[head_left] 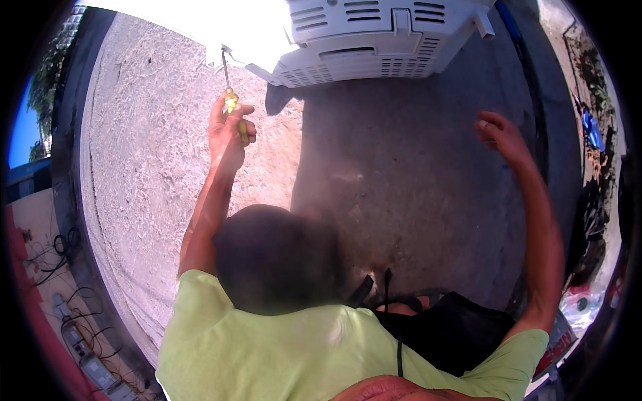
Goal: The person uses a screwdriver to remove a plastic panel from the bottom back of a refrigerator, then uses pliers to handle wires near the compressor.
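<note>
- Screwdriver: lay in the left hand, yellow handle down, shaft running up to the sunlit edge of the white casing.
- Was held by curled fingers closed around the handle, with one digit standing off to the right (a light hold, to judge by looks).
- Called, in all likelihood, for handle and shaft in one straight line, pressing along the axis first and twisting second, so as not to slip and scar the plastic.
- Would probably have gained from a lower or sideways look at the tip, given the strong sun just there.
- Got lost in glare at the shaft's end: could not tell touching from merely near, nor make out any screw head.
- Farther right, could not surely name the dark rounded shape hiding part of the ground (perhaps a covered knee).
- Saw the casing cut off by the top border, with only a slotted face and a stubby corner showing.
- Found nothing visible in the right hand, half curled and well apart from the casing; could not check inside the bent fingers.
- Could usefully have braced the casing with that palm, clear of the tip.
</note>
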Demonstrator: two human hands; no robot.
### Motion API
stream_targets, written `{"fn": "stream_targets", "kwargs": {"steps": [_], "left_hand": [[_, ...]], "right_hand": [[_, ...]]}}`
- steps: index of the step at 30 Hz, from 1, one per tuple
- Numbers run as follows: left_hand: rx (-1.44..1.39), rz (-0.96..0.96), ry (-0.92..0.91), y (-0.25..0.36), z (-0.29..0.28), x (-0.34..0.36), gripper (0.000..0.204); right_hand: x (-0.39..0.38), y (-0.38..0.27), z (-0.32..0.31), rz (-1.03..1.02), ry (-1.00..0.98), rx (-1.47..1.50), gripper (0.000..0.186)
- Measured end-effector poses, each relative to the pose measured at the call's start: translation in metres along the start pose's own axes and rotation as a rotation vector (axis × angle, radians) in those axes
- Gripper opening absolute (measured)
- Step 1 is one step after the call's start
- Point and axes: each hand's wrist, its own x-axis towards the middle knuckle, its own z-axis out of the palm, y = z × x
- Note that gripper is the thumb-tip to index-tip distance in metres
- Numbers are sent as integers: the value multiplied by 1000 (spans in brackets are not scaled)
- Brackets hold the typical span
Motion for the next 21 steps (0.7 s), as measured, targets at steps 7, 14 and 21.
{"fn": "stream_targets", "kwargs": {"steps": [7,14,21], "left_hand": [[12,36,12,-4,-5,4,65],[-8,24,37,-8,0,4,55],[-15,51,24,-10,3,3,59]], "right_hand": [[-11,46,-5,108,0,153,50],[-11,47,-5,107,8,179,48],[-6,62,-8,106,14,185,48]]}}
